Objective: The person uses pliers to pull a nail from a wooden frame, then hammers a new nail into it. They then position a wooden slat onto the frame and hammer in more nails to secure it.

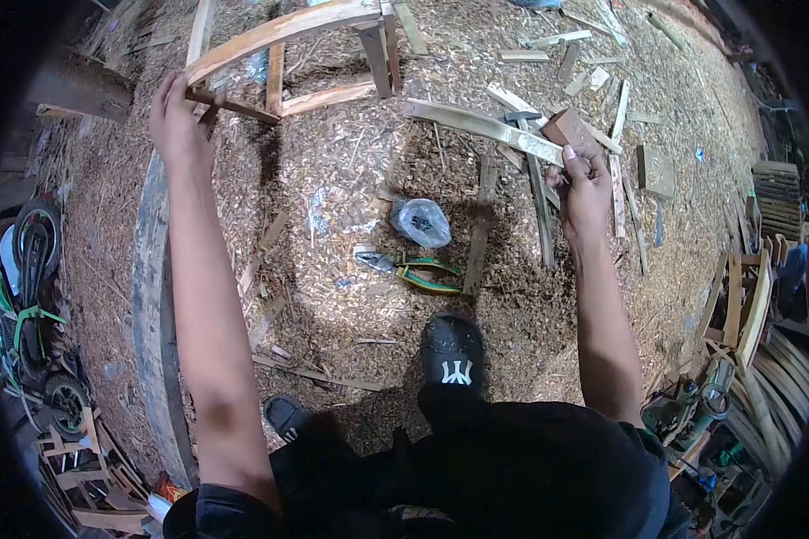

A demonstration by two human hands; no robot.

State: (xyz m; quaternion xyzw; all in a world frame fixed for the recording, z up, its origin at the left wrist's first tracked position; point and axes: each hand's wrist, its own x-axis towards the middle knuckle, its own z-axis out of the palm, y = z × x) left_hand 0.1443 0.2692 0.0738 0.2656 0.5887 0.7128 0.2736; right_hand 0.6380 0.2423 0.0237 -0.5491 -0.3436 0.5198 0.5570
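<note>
My left hand [182, 126] is closed around the near corner of a wooden frame [283, 34], which has a curved top rail and several legs. In my right hand [586, 190] is one end of a pale, slightly curved wooden slat [476, 119], pinched between thumb and fingers; its other end points left toward the frame. Just beyond that hand lies a brown wooden block [573, 131]. A hammer [523, 117] lies partly under the slat. Pliers with green and yellow handles [430, 262] rest on the ground between my arms, near a clear plastic bag [422, 223] with small dark pieces inside.
Wood shavings cover the ground [351, 216], with offcuts scattered at the upper right. A long weathered beam [153, 305] runs along my left side. A small bicycle [31, 278] stands at far left. Curved wooden pieces [773, 386] are piled at far right.
</note>
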